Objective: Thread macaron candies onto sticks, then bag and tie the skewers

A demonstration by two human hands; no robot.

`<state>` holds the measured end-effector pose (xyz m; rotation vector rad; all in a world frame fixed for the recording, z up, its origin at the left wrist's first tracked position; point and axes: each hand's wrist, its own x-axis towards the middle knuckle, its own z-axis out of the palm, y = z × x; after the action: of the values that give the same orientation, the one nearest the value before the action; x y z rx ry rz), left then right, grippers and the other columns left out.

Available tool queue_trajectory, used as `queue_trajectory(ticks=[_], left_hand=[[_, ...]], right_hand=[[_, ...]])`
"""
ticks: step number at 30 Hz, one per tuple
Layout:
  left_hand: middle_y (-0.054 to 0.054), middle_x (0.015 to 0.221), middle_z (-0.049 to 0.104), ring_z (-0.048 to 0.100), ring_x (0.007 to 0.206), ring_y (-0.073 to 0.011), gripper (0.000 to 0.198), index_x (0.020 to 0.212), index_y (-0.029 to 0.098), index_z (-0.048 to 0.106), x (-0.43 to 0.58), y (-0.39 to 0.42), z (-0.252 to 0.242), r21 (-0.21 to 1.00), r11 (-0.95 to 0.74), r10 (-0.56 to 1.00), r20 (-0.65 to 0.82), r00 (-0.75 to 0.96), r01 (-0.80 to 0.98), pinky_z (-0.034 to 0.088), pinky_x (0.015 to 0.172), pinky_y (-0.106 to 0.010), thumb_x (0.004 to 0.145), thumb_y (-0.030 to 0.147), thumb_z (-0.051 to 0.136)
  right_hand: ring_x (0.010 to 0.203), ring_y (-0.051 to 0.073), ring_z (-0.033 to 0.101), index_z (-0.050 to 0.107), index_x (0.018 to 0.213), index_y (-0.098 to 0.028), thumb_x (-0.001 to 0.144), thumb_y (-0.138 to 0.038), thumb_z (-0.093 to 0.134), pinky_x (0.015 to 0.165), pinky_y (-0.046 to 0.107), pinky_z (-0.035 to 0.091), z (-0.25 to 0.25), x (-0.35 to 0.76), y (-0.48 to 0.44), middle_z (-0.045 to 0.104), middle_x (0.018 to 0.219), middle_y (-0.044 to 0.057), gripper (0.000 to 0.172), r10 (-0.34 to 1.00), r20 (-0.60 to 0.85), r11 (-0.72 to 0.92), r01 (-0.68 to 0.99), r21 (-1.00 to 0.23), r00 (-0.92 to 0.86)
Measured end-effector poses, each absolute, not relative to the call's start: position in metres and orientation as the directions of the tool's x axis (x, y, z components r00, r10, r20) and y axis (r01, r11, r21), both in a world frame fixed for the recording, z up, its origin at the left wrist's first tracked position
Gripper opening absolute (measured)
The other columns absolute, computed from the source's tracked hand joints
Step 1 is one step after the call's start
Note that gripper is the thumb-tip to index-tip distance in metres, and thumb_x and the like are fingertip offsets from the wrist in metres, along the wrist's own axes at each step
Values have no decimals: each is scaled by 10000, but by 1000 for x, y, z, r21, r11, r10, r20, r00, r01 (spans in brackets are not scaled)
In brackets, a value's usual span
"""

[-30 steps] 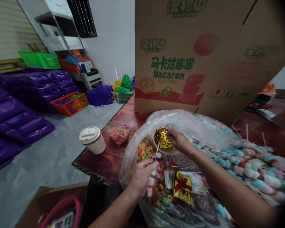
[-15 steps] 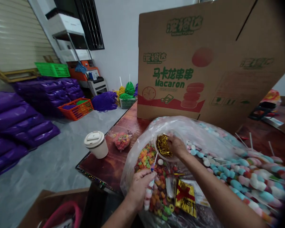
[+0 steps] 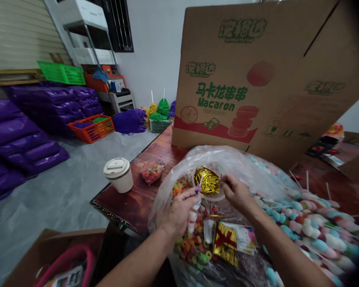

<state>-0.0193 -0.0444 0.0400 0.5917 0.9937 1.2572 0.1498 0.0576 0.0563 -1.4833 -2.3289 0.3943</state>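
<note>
My left hand (image 3: 179,213) is closed around a candy skewer in a clear sleeve (image 3: 194,213), its stick end pointing up toward a bowl of gold twist ties (image 3: 208,181). My right hand (image 3: 236,191) is pinched at the bowl's right rim, apparently on a gold twist tie. Both hands work over a large clear plastic bag (image 3: 167,191) holding colourful ring candies (image 3: 194,245). A gold and red packet (image 3: 225,243) lies just below my hands. Pastel marshmallow skewers (image 3: 311,225) are heaped to the right.
A big Macaron cardboard box (image 3: 257,83) stands behind the bag on the dark wooden table (image 3: 137,199). A lidded paper cup (image 3: 119,174) and a small candy bag (image 3: 150,171) sit at left. Purple sacks (image 3: 26,131), an orange basket (image 3: 92,128) and an open carton (image 3: 54,259) are on the floor.
My left hand lifted the skewer up toward the bowl. My right hand moved from over the gold ties to the bowl's right edge, pinching. The view shifted slightly.
</note>
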Motion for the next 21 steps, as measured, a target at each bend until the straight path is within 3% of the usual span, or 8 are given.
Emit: queue_trajectory(ticks=[3,7,11,16,18,19,21], left_hand=[[-16,530,569,470,393,-65,363,839,94,622,-13,-42,41,788,290,950,-307,61,-543,311,369,-160,633,392,647],[-44,659,626,517,427,-80,277,725,102,599,-13,-52,30,733,307,924,-381,7,-608,328,363,-169,592,334,674],[-47,616,623,513,420,-83,250,721,96,607,-24,-56,25,731,302,903,-425,-61,-612,331,361,-170,598,305,668],[-7,497,566,503,404,-84,391,933,94,613,-16,-47,31,727,307,929,-369,28,-614,328,357,-158,616,315,674],[31,465,523,448,334,-64,406,969,110,604,-3,-46,33,713,323,941,-315,127,-623,323,335,-164,626,319,666],[48,442,494,404,293,-53,397,967,115,606,3,-46,35,709,343,938,-296,181,-616,303,313,-166,635,327,655],[61,418,460,342,253,-39,362,919,110,620,14,-48,37,706,373,928,-283,243,-602,252,283,-164,641,341,644]], right_hand=[[857,201,560,582,998,-170,758,-146,422,728,292,409,49,141,68,586,1044,115,290,878,111,476,834,-278,-465],[992,228,521,634,935,-208,693,-129,529,769,295,391,39,118,92,541,1162,90,276,808,3,585,801,-130,-589],[901,230,570,641,848,-150,743,-93,454,717,309,404,53,116,103,582,1080,139,222,820,-50,570,821,-23,-570],[688,226,601,632,835,-187,789,-123,358,584,295,392,79,146,60,649,779,112,285,881,-42,473,881,15,-472],[641,189,589,621,756,-218,823,-218,367,573,266,394,75,153,26,640,682,57,262,867,-60,492,868,-60,-495],[629,168,581,610,741,-222,833,-253,366,574,248,399,70,156,8,635,672,36,263,852,-57,507,847,-160,-521],[608,149,559,598,741,-209,842,-320,375,570,233,408,58,160,-24,620,655,22,269,858,7,455,754,-474,-513]])
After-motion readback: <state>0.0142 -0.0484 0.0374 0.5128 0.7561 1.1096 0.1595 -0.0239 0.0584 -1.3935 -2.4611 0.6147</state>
